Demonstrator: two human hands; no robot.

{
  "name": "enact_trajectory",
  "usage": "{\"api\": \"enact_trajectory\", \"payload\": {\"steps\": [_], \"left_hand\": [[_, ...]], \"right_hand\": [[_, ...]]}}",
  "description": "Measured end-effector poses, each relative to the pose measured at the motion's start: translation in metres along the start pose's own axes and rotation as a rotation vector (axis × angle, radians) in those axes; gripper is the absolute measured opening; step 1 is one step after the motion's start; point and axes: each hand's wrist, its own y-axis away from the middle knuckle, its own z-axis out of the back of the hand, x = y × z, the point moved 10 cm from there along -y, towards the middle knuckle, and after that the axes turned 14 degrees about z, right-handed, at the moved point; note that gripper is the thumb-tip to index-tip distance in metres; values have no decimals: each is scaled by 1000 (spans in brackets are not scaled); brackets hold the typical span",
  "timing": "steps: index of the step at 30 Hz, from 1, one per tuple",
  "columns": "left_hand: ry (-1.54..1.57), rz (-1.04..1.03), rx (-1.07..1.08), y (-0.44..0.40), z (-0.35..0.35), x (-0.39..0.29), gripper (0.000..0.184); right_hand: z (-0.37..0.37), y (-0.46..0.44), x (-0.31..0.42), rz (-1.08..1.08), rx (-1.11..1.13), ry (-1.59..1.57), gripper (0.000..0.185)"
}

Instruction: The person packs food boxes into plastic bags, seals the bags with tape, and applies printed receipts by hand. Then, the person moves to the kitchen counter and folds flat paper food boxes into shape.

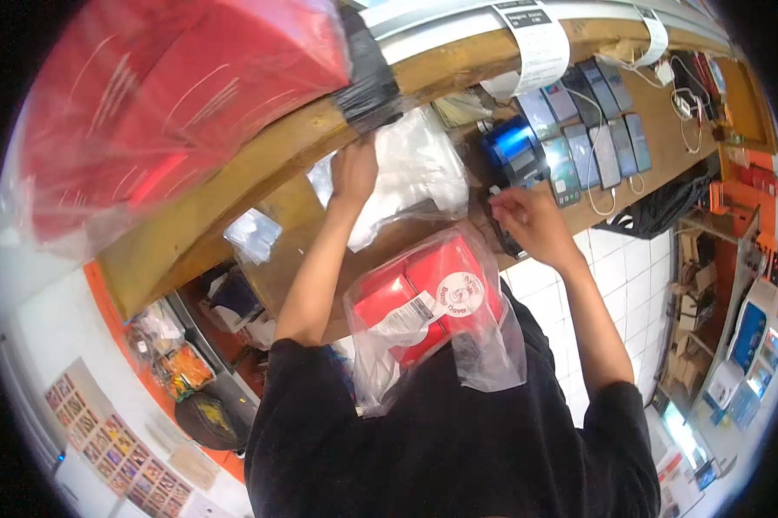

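Observation:
My left hand (354, 175) lies at the left edge of a pile of clear plastic bags (419, 168), fingers close together and bent onto the plastic. Its fingertips are partly hidden. My right hand (534, 226) hovers by the counter edge, below a small printer-like device with a lit blue top (516, 148). Its fingers are curled in a pinch, and what they hold, if anything, is too small to tell. Between my arms, against my body, a clear bag (492, 354) encloses red boxes (380, 300) bearing a round white logo and a printed label.
Several phones (579, 155) with white cables lie to the right on the wooden counter (665, 164). Large red packages in plastic (190, 95) stand on the raised ledge at upper left. Paper receipts (540, 47) hang from it. A small clear packet (252, 235) lies left of my arm.

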Motion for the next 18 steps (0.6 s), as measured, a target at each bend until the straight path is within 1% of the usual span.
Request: {"api": "enact_trajectory", "payload": {"steps": [1,2,4,5,6,8,11,14,15,17,18], "left_hand": [[53,-33,-104,1,15,2,33],[35,-1,-87,1,23,6,29],[1,67,-66,1,39,14,25],[2,131,-122,-3,37,27,20],[97,135,-129,0,42,29,18],[287,140,-146,13,61,31,15],[461,-97,-45,29,90,2,18],[584,-38,74,34,106,2,25],[643,14,67,35,106,9,27],[768,117,50,36,101,18,32],[679,-25,-13,39,104,6,32]], "right_hand": [[-8,-14,-5,54,24,55,19],[-19,-27,-6,109,49,110,20],[-32,-56,12,84,83,214,23],[-38,-67,20,160,22,263,24],[-45,-78,26,240,-41,315,25],[-54,-94,51,418,-262,397,23],[-77,-113,75,632,-317,454,20],[-102,-126,44,455,-27,423,20],[-86,-114,51,522,-130,304,19],[-51,-95,47,485,-187,303,17],[-34,-88,31,274,-93,233,18]]}}
